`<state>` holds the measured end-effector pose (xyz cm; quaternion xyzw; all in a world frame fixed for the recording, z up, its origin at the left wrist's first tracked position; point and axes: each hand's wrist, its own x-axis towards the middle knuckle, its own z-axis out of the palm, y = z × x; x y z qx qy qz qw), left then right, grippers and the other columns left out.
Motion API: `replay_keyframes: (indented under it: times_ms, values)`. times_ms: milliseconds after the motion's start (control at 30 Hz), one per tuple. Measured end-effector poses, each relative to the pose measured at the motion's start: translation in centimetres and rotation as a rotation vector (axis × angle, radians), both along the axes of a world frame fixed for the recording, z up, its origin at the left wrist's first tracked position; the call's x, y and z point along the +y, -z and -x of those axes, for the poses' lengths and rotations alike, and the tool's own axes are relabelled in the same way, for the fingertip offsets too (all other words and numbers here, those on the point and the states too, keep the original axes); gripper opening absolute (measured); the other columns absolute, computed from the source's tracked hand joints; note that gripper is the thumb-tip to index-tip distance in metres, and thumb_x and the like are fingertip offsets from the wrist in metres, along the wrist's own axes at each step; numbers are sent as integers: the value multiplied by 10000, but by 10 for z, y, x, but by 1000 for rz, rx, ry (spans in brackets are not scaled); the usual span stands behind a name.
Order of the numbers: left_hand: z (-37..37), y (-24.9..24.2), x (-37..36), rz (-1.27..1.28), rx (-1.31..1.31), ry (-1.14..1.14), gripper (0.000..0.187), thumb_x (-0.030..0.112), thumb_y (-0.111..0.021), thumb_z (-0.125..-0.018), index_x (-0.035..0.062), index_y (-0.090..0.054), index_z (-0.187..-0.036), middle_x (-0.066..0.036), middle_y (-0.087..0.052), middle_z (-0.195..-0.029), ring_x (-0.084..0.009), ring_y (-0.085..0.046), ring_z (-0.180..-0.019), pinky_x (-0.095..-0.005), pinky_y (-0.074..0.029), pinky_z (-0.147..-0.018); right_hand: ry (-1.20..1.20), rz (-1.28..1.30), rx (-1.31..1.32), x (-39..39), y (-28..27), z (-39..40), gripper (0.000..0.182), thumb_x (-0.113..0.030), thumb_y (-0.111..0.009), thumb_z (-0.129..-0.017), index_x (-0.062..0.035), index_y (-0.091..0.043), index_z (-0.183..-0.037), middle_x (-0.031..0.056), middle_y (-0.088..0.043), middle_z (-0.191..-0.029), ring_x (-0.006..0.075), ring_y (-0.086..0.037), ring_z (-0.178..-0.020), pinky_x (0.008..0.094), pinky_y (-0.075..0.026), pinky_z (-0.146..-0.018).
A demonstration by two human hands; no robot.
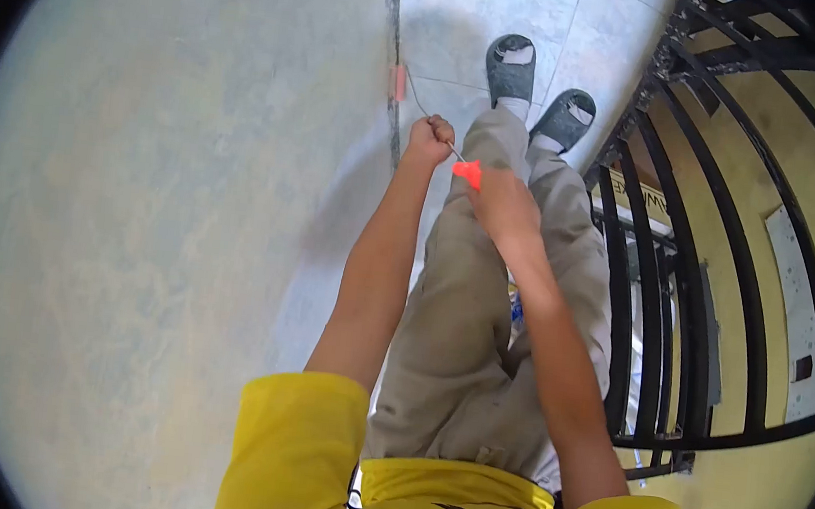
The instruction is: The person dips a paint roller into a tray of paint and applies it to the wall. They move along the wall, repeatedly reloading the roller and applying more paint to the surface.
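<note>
A thin grey cord [413, 93] runs from the foot of the wall to my left hand [429, 141], which is closed around it. Beyond the fist, a short taut length continues to a bright orange-red piece [467, 173]. My right hand [508, 208] is closed on that piece, with its back turned up and most of the fingers hidden. The two fists are close together in front of my legs. At the wall's base, beside the cord's far end, is a paler orange-red patch [397, 83], whose kind I cannot make out.
A pale wall [166, 212] fills the left side. Grey floor tiles [449, 23] lie under my dark slippers [511, 68]. Along the right runs a black metal railing [738, 237], with a box [640, 200] and a pale panel [794, 311] behind it.
</note>
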<state>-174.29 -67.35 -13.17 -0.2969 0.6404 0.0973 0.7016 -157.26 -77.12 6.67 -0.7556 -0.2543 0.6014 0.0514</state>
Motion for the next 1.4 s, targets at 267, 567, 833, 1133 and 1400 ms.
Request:
replay_keyframes:
  times_ms: [267, 567, 833, 1133, 1400]
  values:
    - [-22, -170, -1, -103, -102, -49, 274, 175, -349, -883, 136, -314, -614, 33, -219, -548, -98, -200, -442, -261, -190, -401, 66, 190, 117, -5, -162, -17, 287, -258, -649, -818, -3, -605, -943, 255, -616, -748, 431, -604, -722, 514, -475, -666]
    - [-18, -10, 33, -23, -157, 133, 279, 177, -346, -875, 134, -305, -603, 33, -202, -534, -98, -174, -418, -258, -148, -376, 163, 46, -44, 10, -36, 29, 312, -263, -616, -841, 47, -600, -870, 271, -619, -769, 427, -616, -757, 506, -482, -667]
    - [-11, -258, 0, -180, -317, 81, 289, 236, -284, -956, 116, -396, -718, 19, -315, -611, -117, -300, -533, -264, -281, -492, 135, 124, 74, -22, -249, 2, 266, -257, -602, -851, -1, -580, -922, 250, -602, -694, 439, -593, -685, 517, -472, -619]
    - [-20, -515, -49, -209, -166, -58, 264, 269, -324, -961, 120, -404, -759, 14, -291, -621, -122, -282, -529, -275, -261, -496, 64, 104, 186, -69, -463, -36, 306, -293, -618, -845, -12, -561, -952, 237, -593, -690, 450, -571, -672, 519, -441, -613]
    - [-34, -638, -127, -426, -296, 51, 291, 309, -331, -971, 130, -390, -750, -7, -317, -638, -151, -334, -583, -324, -359, -667, 20, -115, 68, -200, -557, -39, 329, -266, -633, -832, 2, -585, -1017, 213, -551, -685, 393, -522, -665, 406, -412, -642]
